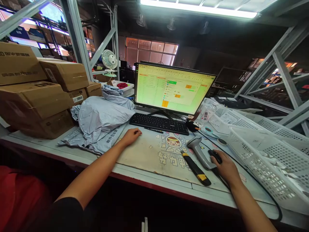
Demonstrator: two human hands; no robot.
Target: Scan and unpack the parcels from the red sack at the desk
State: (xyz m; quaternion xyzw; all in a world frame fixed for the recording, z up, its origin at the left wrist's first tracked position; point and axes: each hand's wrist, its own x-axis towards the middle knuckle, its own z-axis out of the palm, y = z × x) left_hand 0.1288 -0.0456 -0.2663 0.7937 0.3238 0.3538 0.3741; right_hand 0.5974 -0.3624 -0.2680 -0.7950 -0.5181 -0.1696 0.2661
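Observation:
My right hand [225, 167] rests on a black computer mouse [215, 156] at the right of the desk mat, fingers curled over it. My left hand [131, 135] lies on the mat just in front of the black keyboard [159, 123], fingers loosely curled, next to the grey mailer bags [101, 119]; nothing shows in it. A grey barcode scanner [199, 151] and a yellow-and-black utility knife [195, 168] lie just left of the right hand. The lit monitor [172, 88] stands behind the keyboard.
Stacked cardboard boxes [36, 93] fill the desk's left end. White perforated plastic baskets [263, 151] crowd the right side. A black pen [154, 130] lies by the keyboard. A small fan [109, 61] and metal shelving posts [77, 38] stand behind. The mouse cable [265, 193] loops along the desk's right edge.

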